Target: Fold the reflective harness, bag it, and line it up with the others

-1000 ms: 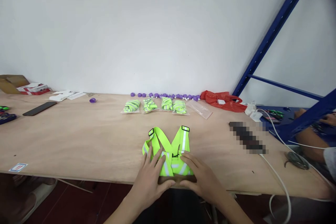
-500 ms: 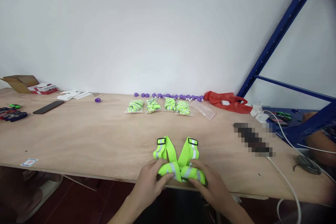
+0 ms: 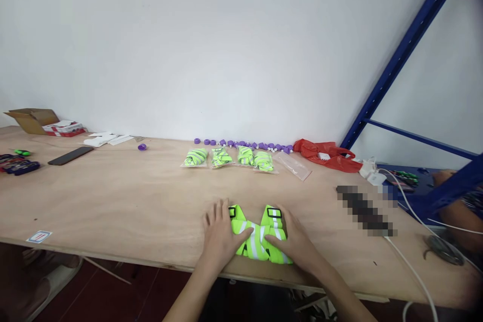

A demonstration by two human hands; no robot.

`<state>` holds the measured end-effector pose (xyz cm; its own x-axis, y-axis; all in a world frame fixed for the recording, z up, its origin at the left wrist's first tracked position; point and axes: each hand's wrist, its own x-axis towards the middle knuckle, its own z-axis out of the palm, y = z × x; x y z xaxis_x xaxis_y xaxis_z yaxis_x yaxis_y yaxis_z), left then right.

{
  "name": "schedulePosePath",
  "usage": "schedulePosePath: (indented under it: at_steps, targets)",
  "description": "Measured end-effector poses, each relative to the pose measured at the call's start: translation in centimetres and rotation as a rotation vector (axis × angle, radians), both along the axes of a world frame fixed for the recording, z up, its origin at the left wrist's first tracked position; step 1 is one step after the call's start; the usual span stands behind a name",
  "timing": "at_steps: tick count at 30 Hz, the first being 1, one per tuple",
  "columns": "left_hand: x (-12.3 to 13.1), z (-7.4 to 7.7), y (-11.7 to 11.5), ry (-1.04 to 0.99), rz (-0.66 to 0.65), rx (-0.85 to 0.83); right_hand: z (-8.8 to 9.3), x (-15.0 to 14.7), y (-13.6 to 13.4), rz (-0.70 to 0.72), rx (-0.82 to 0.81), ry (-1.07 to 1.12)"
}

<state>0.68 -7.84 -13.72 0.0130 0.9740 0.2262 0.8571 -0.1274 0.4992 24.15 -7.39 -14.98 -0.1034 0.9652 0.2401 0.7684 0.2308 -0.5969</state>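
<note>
Left grip: left hand [image 3: 219,235] lies flat, fingers spread apart, palm pressing down on the left side of the folded vest [image 3: 259,235]; it clamps nothing
Right grip: right hand [image 3: 293,239] likewise flat and open, fingers stretched over the right side of the vest, thumb pointing in toward the middle
Vest look: fluorescent yellow-green fabric crossed by silver-grey reflective bands; folded into a compact, low bundle, with two strap ends pointing away from the person, each ending in a black rectangular buckle
Vest place: on the desk [image 3: 113,196], close to its near edge, squarely between the two hands and partly under them
Bagged vests: four clear bags [image 3: 230,157] holding the same yellow-green striped fabric lie in a row farther back, well apart from the hands
Purple pieces: a line of small purple parts [image 3: 245,144] runs along the wall just behind the bags; one more purple piece [image 3: 142,147] sits alone to the left
Empty bag: a flat clear plastic bag [image 3: 296,165] lies just right of the row
Red bag: crumpled red plastic bag [image 3: 326,154] beside the wall, right of the purple line
Left end: a dark phone [image 3: 70,155], white papers [image 3: 105,138] and an open cardboard box [image 3: 32,119]
Right end: white cable [image 3: 409,261] trails over the desk, blue rack frame [image 3: 407,50] rises behind it, and another person's arm [image 3: 458,211] shows at the picture's edge
</note>
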Motion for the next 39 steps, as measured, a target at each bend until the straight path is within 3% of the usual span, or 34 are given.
schedulePosePath:
  at_steps: [3, 8, 15, 18, 25, 29, 36, 39]
  targets:
    - [-0.1, 0.1, 0.4, -0.045, -0.068, -0.035, -0.2, 0.1, 0.6, 0.011, -0.141, 0.073]
    - [0.9, 0.0, 0.0, -0.082, -0.130, 0.011, -0.4, -0.3, 0.6, 0.056, -0.112, 0.239]
    - [2.3, -1.6, -1.7, -0.050, -0.373, 0.551, -0.1, -1.1, -0.1, 0.153, 0.087, 0.210]
    - [1.9, -1.2, -2.8, -0.070, -0.491, 0.632, -0.1, -1.6, -0.3, 0.172, 0.192, 0.191]
    - [2.2, -0.1, -5.9, 0.037, -0.461, 0.441, -0.8, -2.7, -1.3, 0.128, 0.394, 0.156]
    - [2.8, -0.2, -6.3, 0.022, -0.453, 0.350, -0.6, -2.2, -1.8, 0.276, 0.330, 0.153]
    - [2.7, -0.1, -6.1, -0.036, -0.573, 0.233, 1.0, -1.4, -2.9, 0.507, 0.301, 0.254]
    - [2.9, -0.4, -6.1, -0.062, -0.614, 0.229, 1.5, -1.7, -3.4, 0.528, 0.250, 0.264]
